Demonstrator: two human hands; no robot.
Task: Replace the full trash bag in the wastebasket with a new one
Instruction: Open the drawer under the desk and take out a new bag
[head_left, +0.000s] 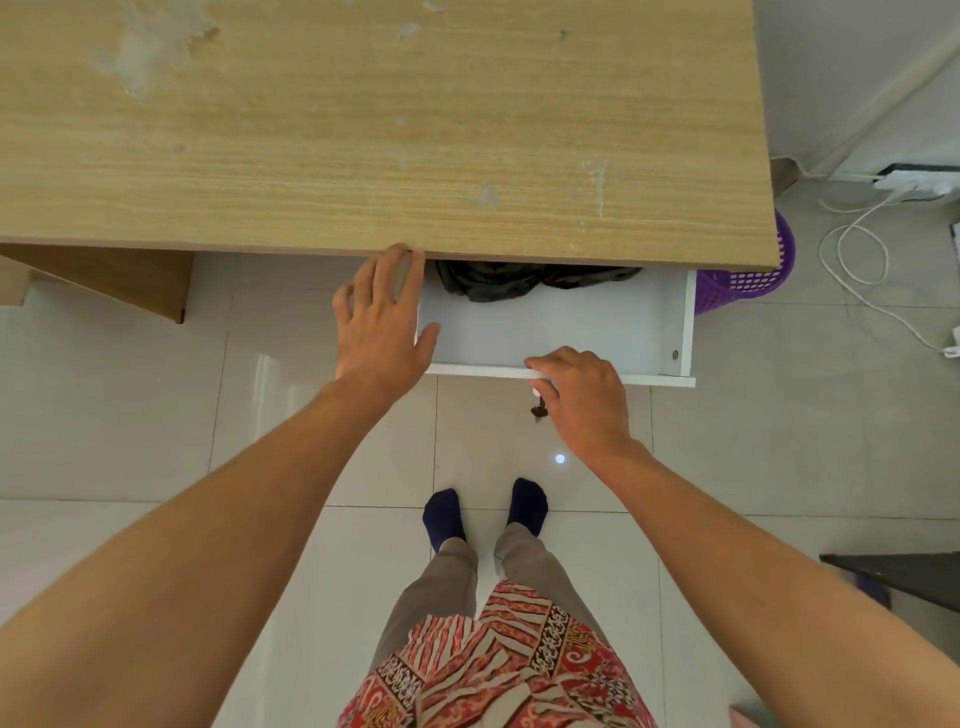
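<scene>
A white drawer (571, 332) stands pulled out from under the wooden desk (363, 130). Black, crumpled trash bags (519, 280) lie at the back of the drawer, partly hidden beneath the desk edge. My right hand (582, 400) grips the drawer's front panel, fingers curled over its top edge. My left hand (382, 317) hovers with fingers spread at the drawer's left side, fingertips near the desk edge, holding nothing. A purple perforated wastebasket (748, 280) stands on the floor right of the drawer, mostly hidden by the desk.
White cables (857, 254) and a power strip (914, 182) lie on the tiled floor at the right. A dark key (538, 410) hangs from the drawer front. A dark piece of furniture (898, 577) juts in at the lower right. My socked feet stand below the drawer.
</scene>
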